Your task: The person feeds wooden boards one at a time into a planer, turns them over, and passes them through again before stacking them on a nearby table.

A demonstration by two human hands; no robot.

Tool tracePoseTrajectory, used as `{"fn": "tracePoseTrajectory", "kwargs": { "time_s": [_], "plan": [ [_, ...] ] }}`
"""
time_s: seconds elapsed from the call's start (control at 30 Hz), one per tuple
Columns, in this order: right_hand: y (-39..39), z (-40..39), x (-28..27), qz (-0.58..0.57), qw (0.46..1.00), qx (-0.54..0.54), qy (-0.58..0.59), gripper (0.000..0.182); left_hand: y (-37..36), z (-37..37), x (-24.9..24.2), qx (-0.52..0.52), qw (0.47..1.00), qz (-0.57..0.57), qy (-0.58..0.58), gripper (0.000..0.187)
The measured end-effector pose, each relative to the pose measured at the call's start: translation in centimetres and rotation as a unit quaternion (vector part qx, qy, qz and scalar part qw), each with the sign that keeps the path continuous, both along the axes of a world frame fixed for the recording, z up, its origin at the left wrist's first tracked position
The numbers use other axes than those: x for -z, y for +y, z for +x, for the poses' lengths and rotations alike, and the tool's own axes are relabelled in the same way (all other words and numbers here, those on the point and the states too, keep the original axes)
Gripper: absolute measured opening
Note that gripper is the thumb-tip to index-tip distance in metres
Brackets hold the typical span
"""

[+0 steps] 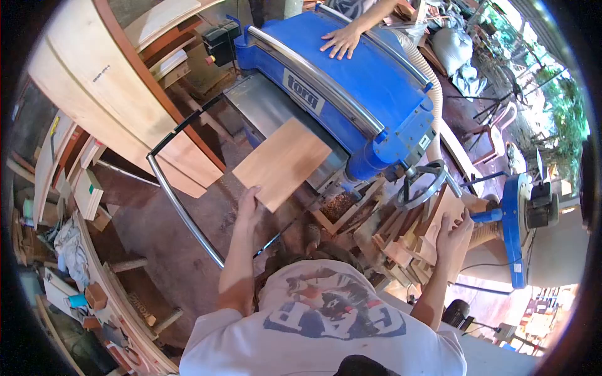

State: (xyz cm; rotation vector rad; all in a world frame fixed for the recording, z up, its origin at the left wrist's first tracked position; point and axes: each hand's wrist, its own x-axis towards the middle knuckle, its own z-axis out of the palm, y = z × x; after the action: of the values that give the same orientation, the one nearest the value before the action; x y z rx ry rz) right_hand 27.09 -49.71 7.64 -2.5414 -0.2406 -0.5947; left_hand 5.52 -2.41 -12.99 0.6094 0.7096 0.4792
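Note:
My left hand (249, 203) grips the near edge of a flat, rectangular wooden board (283, 164). The board's far part lies over the metal bed (266, 103) of a blue thickness planer (301, 44), in front of its opening. Off to the right, my right hand (453, 237) is closed on the upper end of another wooden board (443, 210), beside a pile of wood pieces (401, 241). Its grip is partly hidden. A handwheel (426, 185) on the planer's side is close to that hand.
Another person's hand (342, 42) rests flat on the planer's top. A bent metal tube frame (182, 207) extends from the bed at left. Large wooden panels (119, 94) lean behind it. A blue machine (515, 232) with a hose stands at right. A wood-filled shelf (113, 294) runs along the left.

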Motion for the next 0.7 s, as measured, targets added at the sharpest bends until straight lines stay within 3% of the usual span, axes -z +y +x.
{"fn": "tracePoseTrajectory", "kwargs": {
  "time_s": [0.1, 0.13, 0.23, 0.33, 0.43, 0.47, 0.53, 0.63, 0.7],
  "plan": [
    [-2.5, -2.8, 2.5, 0.023, 0.998, 0.044, 0.043, 0.063, -0.7, 3.5, -3.1, 0.000, 0.999, -0.008, 0.049, 0.044],
    [-3.2, -3.7, 3.1, 0.025, 0.997, 0.054, 0.056, 0.064, -0.6, 4.6, -3.5, -0.010, 1.000, 0.002, 0.012, 0.047],
    [-3.9, -6.2, 3.6, 0.019, 0.995, 0.068, 0.066, 0.063, -0.1, 6.4, -3.1, -0.003, 0.987, 0.047, 0.151, 0.048],
    [-4.8, -6.6, 4.3, -0.015, 0.997, 0.071, 0.024, 0.061, 0.5, 7.3, -2.3, -0.028, 0.997, -0.012, 0.073, 0.051],
    [-5.3, -7.0, 3.8, -0.015, 0.996, 0.088, 0.016, 0.059, 1.1, 6.3, -2.2, -0.042, 0.999, 0.011, 0.023, 0.057],
    [-5.7, -6.8, 3.5, -0.008, 0.995, 0.097, 0.002, 0.059, 1.0, 5.3, -2.5, -0.055, 0.995, 0.082, 0.034, 0.055],
    [-6.6, -6.2, 3.2, 0.014, 0.991, 0.130, 0.004, 0.056, -0.1, 1.7, -9.4, -0.086, 0.970, 0.220, 0.062, 0.052],
    [-5.7, -5.0, 2.2, 0.054, 0.990, 0.129, 0.036, 0.056, 0.2, -3.0, -16.9, -0.008, 0.873, 0.468, 0.137, 0.043],
    [-5.3, -2.9, 2.9, 0.064, 0.993, 0.095, 0.027, 0.053, 1.2, -3.9, -18.2, 0.049, 0.671, 0.734, 0.090, 0.039]
  ]
}}
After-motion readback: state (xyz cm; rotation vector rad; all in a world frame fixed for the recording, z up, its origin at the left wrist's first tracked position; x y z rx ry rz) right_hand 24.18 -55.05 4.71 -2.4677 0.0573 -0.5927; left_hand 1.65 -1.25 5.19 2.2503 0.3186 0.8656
